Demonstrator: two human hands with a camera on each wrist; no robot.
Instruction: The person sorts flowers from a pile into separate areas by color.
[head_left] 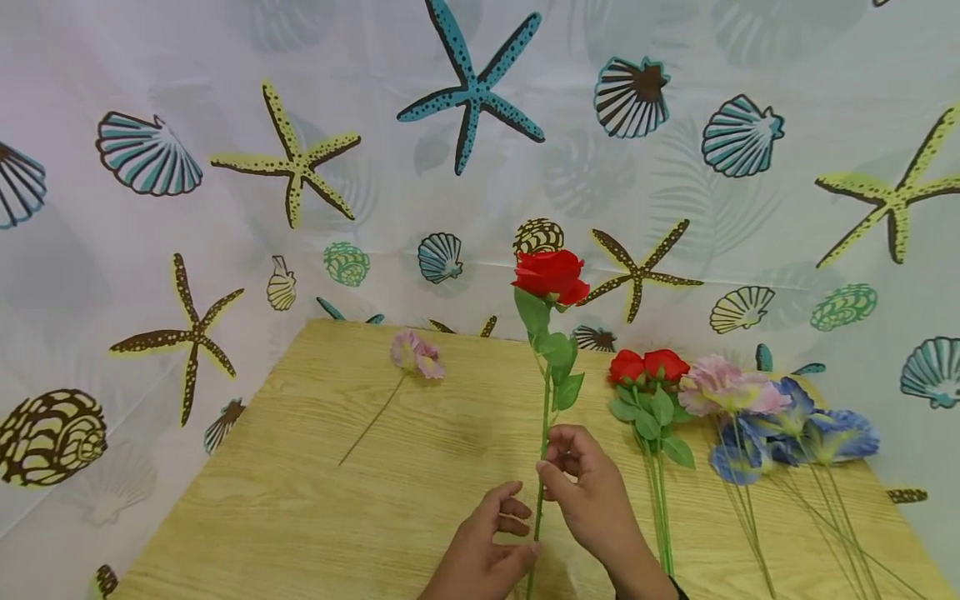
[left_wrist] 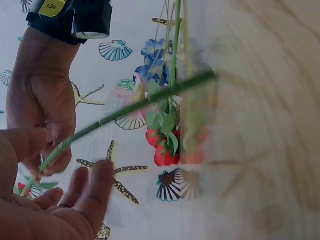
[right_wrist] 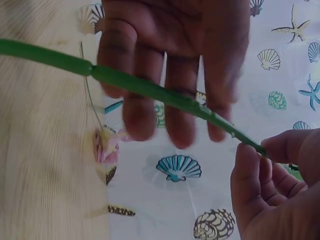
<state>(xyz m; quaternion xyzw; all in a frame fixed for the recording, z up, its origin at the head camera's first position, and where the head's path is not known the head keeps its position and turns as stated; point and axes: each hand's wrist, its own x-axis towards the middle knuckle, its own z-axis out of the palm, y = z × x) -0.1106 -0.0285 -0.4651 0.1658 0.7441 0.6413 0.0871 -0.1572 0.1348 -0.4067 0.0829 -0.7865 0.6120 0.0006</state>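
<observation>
An artificial red rose point(head_left: 551, 277) with green leaves stands upright over the table in the head view. My right hand point(head_left: 592, 496) pinches its green stem between thumb and fingertips, below the leaves. Lower down, my left hand point(head_left: 491, 542) is beside the stem, its fingers loosely bent and spread. In the right wrist view the stem point(right_wrist: 145, 87) crosses in front of the left hand point(right_wrist: 170, 65), whose fingers are extended; whether they touch it I cannot tell. The stem's cut end point(left_wrist: 207, 77) points away from the hands in the left wrist view.
On the wooden table point(head_left: 300, 517), a single pink flower point(head_left: 416, 357) lies at the back left. At the right lie red roses point(head_left: 648, 367), a pink flower point(head_left: 731, 387) and blue flowers point(head_left: 832, 437) with long stems. A patterned curtain point(head_left: 510, 200) hangs behind the table.
</observation>
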